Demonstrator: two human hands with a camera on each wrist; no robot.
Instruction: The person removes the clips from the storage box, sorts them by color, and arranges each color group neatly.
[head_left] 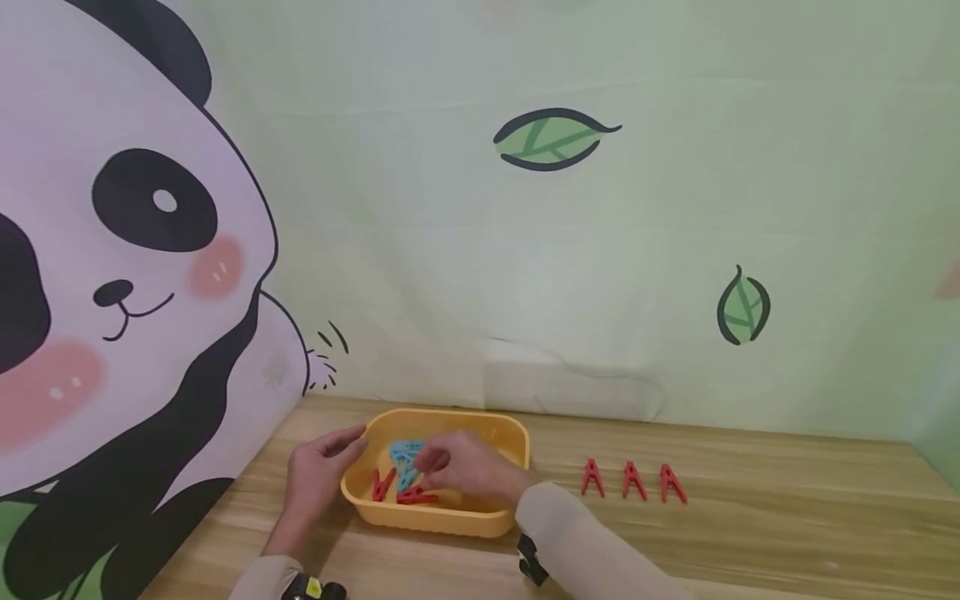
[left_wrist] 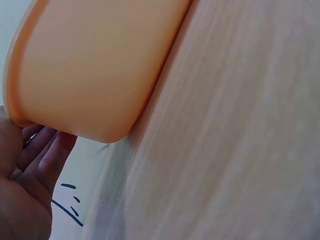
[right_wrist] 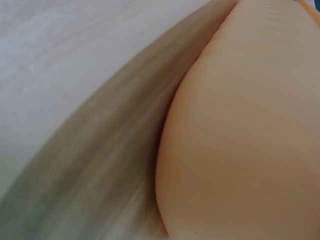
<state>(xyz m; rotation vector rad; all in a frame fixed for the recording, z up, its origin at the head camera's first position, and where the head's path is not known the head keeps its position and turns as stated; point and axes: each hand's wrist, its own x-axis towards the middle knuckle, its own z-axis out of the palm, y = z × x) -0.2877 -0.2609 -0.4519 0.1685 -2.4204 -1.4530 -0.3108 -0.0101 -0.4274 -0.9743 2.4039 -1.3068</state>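
Right hand: fingers bent, lowered inside yellow basket, next to blue clips and two red clips; I cannot tell whether any clip is pinched. Left hand: fingers and thumb grip basket's left end at rim. Basket sits on counter. Right of basket, I see row of three spaced red clips. Behind counter: printed panda.

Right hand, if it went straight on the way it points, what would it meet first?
The right hand would probably meet the blue clips in the tub first; depth is unclear.
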